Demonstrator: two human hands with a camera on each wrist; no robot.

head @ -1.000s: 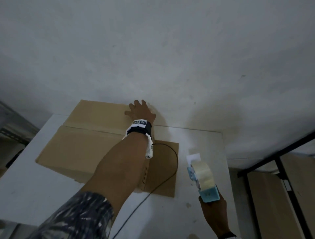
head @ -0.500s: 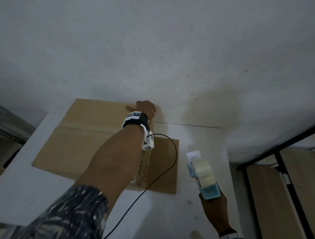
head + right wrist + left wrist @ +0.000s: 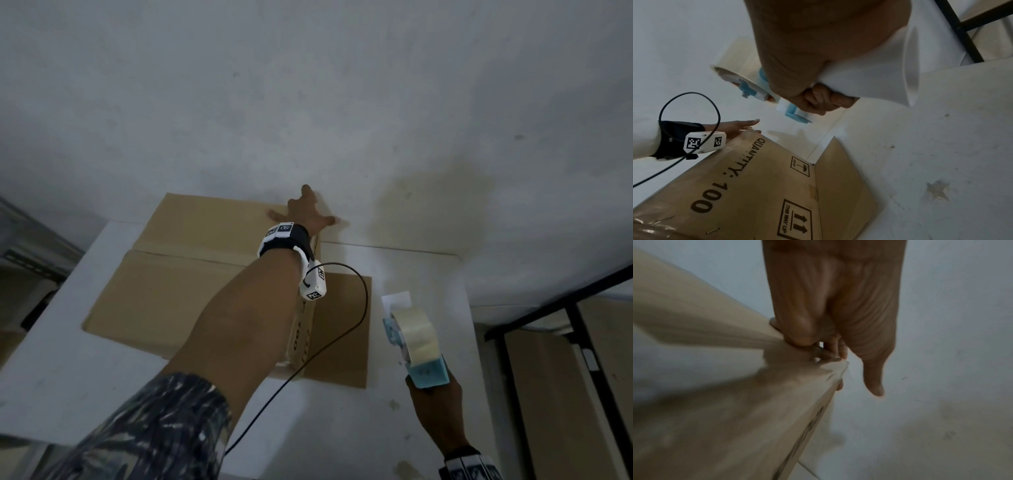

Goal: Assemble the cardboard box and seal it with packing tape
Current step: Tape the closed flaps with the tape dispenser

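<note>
A brown cardboard box [image 3: 164, 291] stands on the white table [image 3: 68, 359] against the wall. My left hand [image 3: 305, 214] is at its far right top corner. In the left wrist view the fingers [image 3: 797, 335] curl over the far edge of the box [image 3: 735, 418], where glossy tape [image 3: 828, 369] shows, and the thumb points down beside it. My right hand [image 3: 433, 401] grips the handle of a blue tape dispenser [image 3: 414, 339] with a clear roll, held above the table to the right of the box. One side flap [image 3: 342, 325] lies flat on the table.
The pale wall [image 3: 308, 85] rises directly behind the box. A black cable [image 3: 363, 308] loops from my left wrist over the flap. A black metal frame [image 3: 582, 325] with cardboard sheets stands to the right of the table. Stains mark the tabletop [image 3: 937, 190].
My left hand went from lying flat with spread fingers on the box top to the far right corner, where its fingers curl over the edge. The dispenser stays about where it was.
</note>
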